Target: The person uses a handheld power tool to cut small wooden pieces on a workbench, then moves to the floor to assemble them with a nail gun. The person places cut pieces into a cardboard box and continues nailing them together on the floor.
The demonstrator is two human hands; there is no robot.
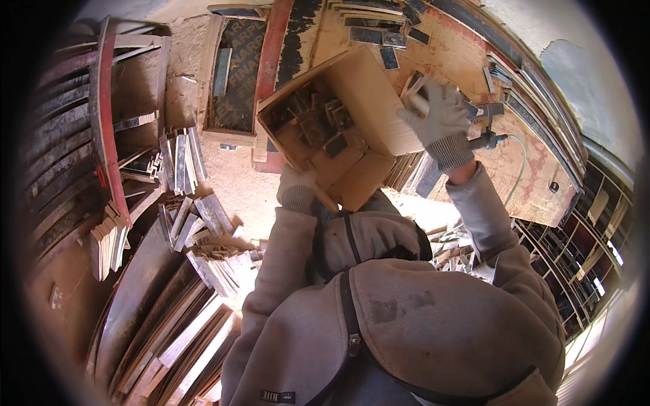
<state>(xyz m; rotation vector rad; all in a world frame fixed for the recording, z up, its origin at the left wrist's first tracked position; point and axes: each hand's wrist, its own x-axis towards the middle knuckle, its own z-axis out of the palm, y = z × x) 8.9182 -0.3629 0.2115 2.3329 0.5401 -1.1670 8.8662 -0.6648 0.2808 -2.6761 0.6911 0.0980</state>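
An open cardboard box point(359, 88) is tilted in front of me, with several small dark wooden pieces point(315, 125) inside. My left hand point(296, 189), in a pale work glove, is closed on the box's near left edge; its fingertips are partly hidden. To the right of the box, by its raised flap, is my gloved right hand point(440, 118). Its thumb and fingers are around a small plywood offcut point(414, 86), whose far end shows beyond the glove. Just right of that hand, a dark-handled tool with a thin green hose point(487, 141) lies on the wooden worktop point(535, 183).
Dark plywood strips point(379, 34) lie at the worktop's far side. Long strips point(542, 115) are stacked along its right edge. On the left are a red-framed rack point(105, 122), bundled offcuts point(181, 159) and long boards point(162, 345). A metal grid point(575, 264) stands at the right.
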